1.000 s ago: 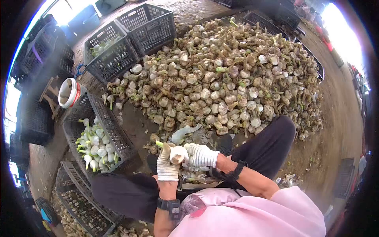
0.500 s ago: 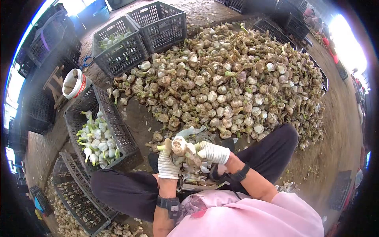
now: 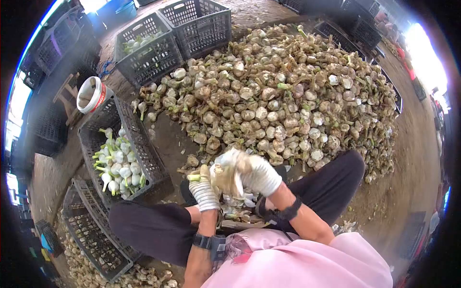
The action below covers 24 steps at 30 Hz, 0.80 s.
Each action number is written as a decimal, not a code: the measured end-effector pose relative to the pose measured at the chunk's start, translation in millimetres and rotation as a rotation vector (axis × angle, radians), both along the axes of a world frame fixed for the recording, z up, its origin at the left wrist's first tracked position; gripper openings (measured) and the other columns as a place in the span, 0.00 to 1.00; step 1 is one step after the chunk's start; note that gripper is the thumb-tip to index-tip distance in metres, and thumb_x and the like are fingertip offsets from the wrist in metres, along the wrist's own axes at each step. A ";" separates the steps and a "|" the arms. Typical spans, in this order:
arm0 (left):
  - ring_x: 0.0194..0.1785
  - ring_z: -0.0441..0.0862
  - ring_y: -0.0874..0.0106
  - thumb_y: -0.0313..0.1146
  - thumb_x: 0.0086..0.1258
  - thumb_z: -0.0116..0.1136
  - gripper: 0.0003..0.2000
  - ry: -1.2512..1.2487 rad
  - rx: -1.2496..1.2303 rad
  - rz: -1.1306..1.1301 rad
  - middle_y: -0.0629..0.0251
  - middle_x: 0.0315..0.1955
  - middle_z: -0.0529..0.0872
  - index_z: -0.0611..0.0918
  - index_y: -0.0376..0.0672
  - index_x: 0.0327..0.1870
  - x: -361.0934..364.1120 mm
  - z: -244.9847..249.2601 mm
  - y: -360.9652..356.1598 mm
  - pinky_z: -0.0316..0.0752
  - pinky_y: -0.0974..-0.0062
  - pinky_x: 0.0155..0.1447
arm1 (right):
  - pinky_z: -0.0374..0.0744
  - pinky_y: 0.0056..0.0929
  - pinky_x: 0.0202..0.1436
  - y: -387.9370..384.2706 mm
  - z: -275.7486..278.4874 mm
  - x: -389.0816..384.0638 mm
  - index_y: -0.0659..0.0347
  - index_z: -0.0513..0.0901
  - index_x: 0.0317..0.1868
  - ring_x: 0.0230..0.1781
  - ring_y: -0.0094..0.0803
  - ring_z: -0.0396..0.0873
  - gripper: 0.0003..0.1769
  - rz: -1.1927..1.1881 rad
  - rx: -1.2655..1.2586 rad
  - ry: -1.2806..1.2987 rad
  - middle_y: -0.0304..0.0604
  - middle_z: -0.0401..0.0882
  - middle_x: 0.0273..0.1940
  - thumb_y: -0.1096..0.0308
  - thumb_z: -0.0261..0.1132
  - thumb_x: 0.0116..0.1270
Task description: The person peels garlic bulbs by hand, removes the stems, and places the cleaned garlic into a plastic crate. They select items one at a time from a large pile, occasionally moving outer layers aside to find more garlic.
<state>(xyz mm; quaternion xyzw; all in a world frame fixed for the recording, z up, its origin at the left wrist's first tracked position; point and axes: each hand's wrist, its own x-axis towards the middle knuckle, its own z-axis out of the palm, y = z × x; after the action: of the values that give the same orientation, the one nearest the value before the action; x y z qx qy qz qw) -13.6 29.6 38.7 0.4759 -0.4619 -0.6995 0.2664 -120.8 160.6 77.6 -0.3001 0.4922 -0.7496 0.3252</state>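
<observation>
My left hand (image 3: 205, 191), in a white striped glove, is closed around the green stem (image 3: 193, 177) of a garlic bulb (image 3: 224, 175). The stem's cut end pokes out to the left of the thumb. My right hand (image 3: 260, 176), gloved the same way, is closed on loose brown garlic skin at the bulb's right side. Motion smears its fingertips and part of the bulb. Below both hands, peeled-off skins (image 3: 242, 199) lie on the ground between my legs.
A large heap of unpeeled garlic (image 3: 288, 101) spreads ahead. To the left, a black crate (image 3: 151, 156) holds clean white garlic (image 3: 120, 163). A white bucket (image 3: 96, 98) stands behind it. More crates (image 3: 201, 29) are at the back, and another crate (image 3: 91, 230) lies at lower left.
My right hand has turned and moved up and over the bulb, pulling at its skin. My left hand keeps its hold on the stem and has tilted slightly.
</observation>
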 end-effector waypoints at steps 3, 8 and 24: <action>0.24 0.72 0.78 0.40 0.63 0.66 0.12 -0.032 0.016 0.082 0.69 0.26 0.80 0.78 0.42 0.34 -8.3 13.3 -3.5 0.69 0.77 0.26 | 0.79 0.28 0.39 4.2 1.8 -19.7 0.66 0.80 0.39 0.34 0.31 0.81 0.08 -0.034 0.092 -0.742 0.40 0.82 0.35 0.74 0.58 0.61; 0.25 0.74 0.76 0.39 0.61 0.68 0.14 -0.077 0.038 0.160 0.66 0.25 0.81 0.78 0.38 0.32 -9.2 8.7 -2.3 0.72 0.76 0.29 | 0.76 0.35 0.51 -1.4 -27.9 26.5 0.63 0.70 0.59 0.48 0.45 0.78 0.29 -0.169 0.647 0.384 0.55 0.78 0.48 0.68 0.63 0.55; 0.24 0.74 0.77 0.35 0.65 0.62 0.10 -0.060 -0.254 -0.004 0.69 0.22 0.78 0.75 0.41 0.29 -3.1 -4.8 -8.3 0.69 0.75 0.30 | 0.76 0.37 0.48 -12.0 -27.0 19.4 0.63 0.80 0.40 0.40 0.46 0.80 0.15 -0.187 0.698 0.483 0.53 0.81 0.36 0.67 0.59 0.52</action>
<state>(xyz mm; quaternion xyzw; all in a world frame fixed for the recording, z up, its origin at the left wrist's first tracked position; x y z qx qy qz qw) -16.6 21.3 33.9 0.4580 -0.5554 -0.6214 0.3092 -101.4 148.6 50.6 -0.2931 0.8033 -0.4725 0.2135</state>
